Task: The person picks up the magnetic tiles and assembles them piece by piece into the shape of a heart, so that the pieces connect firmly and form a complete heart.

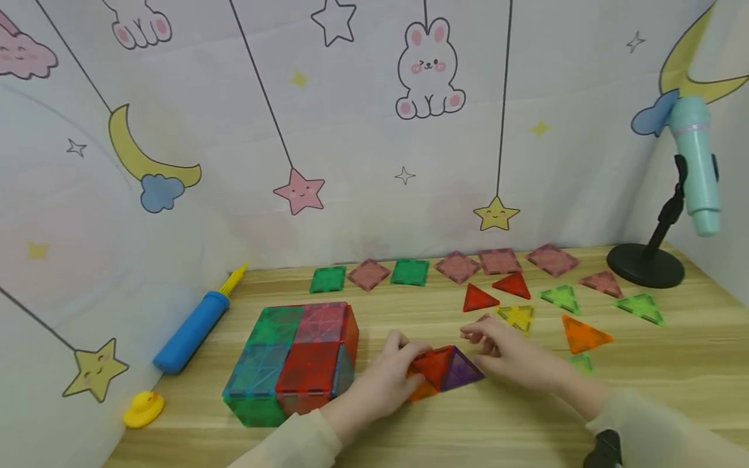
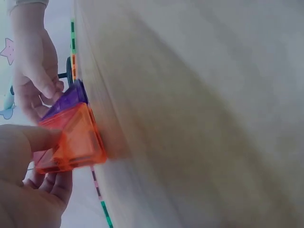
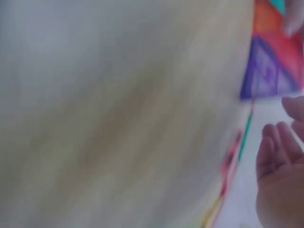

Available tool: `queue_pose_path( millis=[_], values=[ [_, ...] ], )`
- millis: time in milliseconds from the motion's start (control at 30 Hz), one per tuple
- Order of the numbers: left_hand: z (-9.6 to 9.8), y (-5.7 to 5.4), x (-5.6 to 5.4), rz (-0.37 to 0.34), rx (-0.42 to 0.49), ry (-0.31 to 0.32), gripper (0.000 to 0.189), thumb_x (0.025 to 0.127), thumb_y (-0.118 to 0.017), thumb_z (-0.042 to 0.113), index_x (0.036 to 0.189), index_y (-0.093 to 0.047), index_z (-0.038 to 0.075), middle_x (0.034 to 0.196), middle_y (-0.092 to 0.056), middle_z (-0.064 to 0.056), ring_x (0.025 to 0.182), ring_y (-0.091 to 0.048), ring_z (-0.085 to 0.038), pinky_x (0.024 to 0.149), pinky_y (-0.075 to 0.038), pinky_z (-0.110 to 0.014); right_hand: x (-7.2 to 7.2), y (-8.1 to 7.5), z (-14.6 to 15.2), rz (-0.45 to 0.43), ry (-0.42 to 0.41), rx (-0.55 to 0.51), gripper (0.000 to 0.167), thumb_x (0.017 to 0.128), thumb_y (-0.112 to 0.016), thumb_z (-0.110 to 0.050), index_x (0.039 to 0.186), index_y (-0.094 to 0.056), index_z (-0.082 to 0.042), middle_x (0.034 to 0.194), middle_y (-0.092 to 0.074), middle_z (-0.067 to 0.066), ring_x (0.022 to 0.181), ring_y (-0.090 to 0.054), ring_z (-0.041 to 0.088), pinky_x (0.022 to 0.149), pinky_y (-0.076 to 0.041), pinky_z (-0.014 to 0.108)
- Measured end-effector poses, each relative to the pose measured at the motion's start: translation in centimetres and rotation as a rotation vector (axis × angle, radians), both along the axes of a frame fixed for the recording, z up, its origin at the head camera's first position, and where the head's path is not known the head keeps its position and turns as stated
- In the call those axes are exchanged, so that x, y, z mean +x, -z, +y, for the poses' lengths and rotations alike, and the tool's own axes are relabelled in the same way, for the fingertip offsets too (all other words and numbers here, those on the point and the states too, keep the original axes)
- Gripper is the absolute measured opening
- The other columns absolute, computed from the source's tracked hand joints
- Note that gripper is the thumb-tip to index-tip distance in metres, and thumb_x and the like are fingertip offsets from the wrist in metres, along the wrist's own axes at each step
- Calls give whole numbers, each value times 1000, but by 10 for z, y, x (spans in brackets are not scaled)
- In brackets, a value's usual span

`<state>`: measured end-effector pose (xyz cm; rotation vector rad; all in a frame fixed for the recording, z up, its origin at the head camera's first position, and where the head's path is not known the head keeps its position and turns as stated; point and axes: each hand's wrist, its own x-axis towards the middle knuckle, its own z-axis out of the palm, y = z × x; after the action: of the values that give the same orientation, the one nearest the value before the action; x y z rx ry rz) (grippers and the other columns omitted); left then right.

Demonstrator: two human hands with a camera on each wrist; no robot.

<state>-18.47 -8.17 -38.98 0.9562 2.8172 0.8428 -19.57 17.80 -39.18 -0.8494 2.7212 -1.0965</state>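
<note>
My left hand (image 1: 381, 376) pinches a joined group of translucent triangular magnetic tiles, with the thumb on one face and the fingers behind. In the group are an orange tile (image 2: 80, 142), a red tile (image 1: 434, 365) and a purple tile (image 1: 462, 369) at the right end. The right hand (image 1: 517, 356) is just to the right of the purple tile, its fingers loosely bent with nothing between them in the right wrist view. To the left of the left hand stands a block built of green, blue and red square tiles (image 1: 288, 364).
Behind lies a row of green square tiles (image 1: 409, 272) and pink ones (image 1: 499, 261). Loose triangles, among them a yellow tile (image 1: 517, 316) and an orange triangle (image 1: 585, 334), lie to the right. A microphone stand (image 1: 645, 265), blue pump (image 1: 192, 333) and yellow duck (image 1: 143, 409) flank them.
</note>
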Motion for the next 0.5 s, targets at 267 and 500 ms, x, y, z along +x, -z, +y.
queue_pose_path(
  millis=[267, 500],
  values=[
    [-7, -2, 6, 126, -32, 5, 31, 85, -67, 7, 115, -59, 13, 106, -53, -4, 92, -57, -14, 76, -50, -24, -13, 1, 44, 182, 181, 288, 40, 87, -66, -16, 122, -59, 0, 115, -55, 21, 100, -55, 35, 78, -48, 48],
    [-10, -1, 8, 149, -36, 12, 31, 85, -68, 6, 113, -59, 13, 103, -55, -3, 91, -57, -13, 74, -50, -24, -17, 8, 47, 233, 181, 384, 45, 81, -71, -18, 116, -59, 8, 100, -56, 15, 87, -52, 27, 73, -45, 43]
  ],
)
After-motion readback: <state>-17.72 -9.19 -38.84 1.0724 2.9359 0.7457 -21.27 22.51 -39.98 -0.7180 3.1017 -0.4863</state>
